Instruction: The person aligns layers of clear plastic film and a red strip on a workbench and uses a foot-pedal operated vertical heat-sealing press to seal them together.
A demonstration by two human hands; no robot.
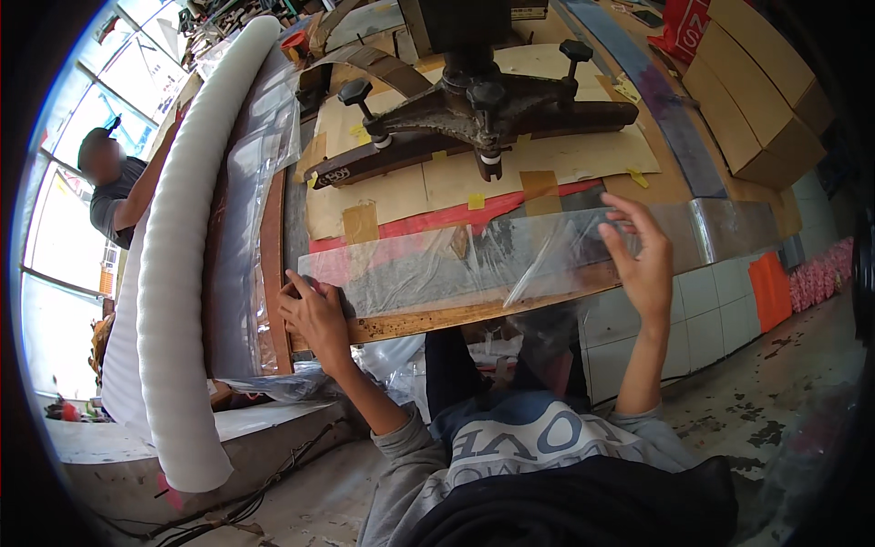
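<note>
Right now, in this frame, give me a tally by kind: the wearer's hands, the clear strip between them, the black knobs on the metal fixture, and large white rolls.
Left hand and right hand: 2
Clear strip: 1
Black knobs: 3
Large white roll: 1
Total: 7

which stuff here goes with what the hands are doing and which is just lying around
Probably in use:
left hand and right hand, near the clear plastic sheet
wooden table edge
pale board

Probably lying about:
cardboard box
red bag
orange sheet
</note>
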